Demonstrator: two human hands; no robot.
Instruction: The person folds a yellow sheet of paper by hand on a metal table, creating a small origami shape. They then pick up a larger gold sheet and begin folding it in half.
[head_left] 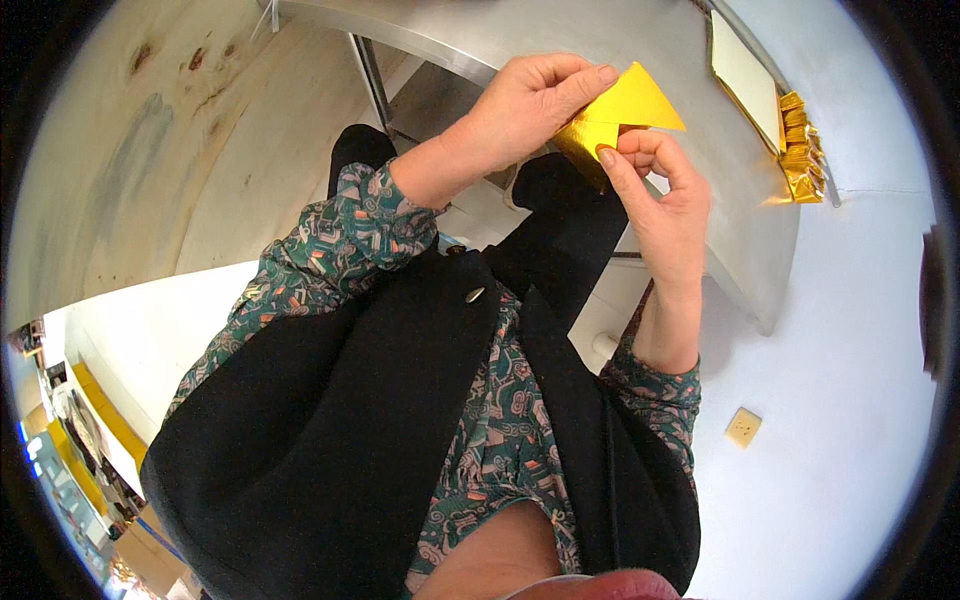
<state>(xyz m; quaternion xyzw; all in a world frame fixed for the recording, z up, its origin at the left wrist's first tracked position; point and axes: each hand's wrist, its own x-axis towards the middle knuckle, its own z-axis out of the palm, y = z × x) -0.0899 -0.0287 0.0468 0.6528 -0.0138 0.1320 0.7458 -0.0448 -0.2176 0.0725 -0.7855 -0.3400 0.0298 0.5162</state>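
Between my two hands is a sheet of shiny gold foil paper (640, 100), partly folded, with a pointed corner sticking out to the right. My left hand (535, 105) pinches its upper left part, thumb on top. The right hand (665, 190) grips the lower edge between thumb and bent fingers. Both hands hold the paper up over the near edge of a grey metal table (690, 45). Part of the foil's underside is hidden behind my fingers.
At the table's right end lies a white pad or stack of sheets (745, 75), beside a bunch of folded gold foil pieces (802, 155). A pale wall with a socket (743, 427) rises on the right. A wooden board surface (180, 130) stands on the left.
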